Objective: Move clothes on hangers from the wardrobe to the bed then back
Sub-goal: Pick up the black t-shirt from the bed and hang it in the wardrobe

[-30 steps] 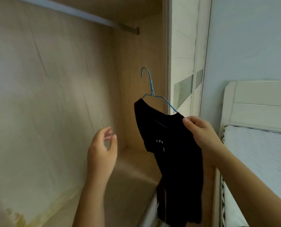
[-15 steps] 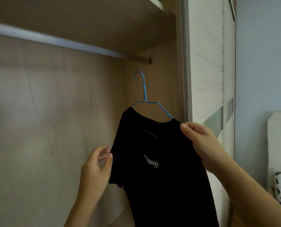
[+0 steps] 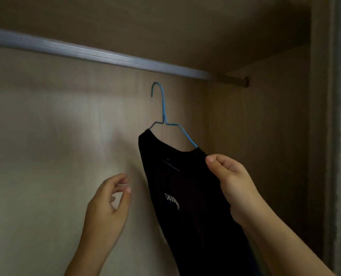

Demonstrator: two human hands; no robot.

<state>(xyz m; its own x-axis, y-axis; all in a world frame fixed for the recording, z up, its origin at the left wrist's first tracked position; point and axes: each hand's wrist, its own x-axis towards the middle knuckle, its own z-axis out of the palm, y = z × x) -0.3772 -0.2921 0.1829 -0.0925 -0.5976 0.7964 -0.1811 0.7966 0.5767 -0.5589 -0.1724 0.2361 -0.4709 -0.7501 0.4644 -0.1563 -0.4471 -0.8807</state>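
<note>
Head view, the only one.
- Right hand [image 3: 231, 182] is gripping the black shirt [image 3: 185, 206] at its shoulder, thumb and fingers curled round the cloth and, probably, the wire under it.
- The shirt is hanging down and to the left of that hand, inside the wardrobe [image 3: 265, 126].
- The blue hanger [image 3: 162, 114] is standing up and to the left of the right hand. Its hook is sitting just under the rail [image 3: 106, 54], apart from it.
- Left hand [image 3: 108, 208] is hovering left of the shirt, near but not touching, fingers loosely bent and holding nothing.

Progress, as a judgement: the shirt is at the wardrobe but not hung. This is most likely the return leg, nearly finished for this item. What is left is lifting the hook over the rail and letting go. The bed is not in view, so I cannot tell how many items remain.
</note>
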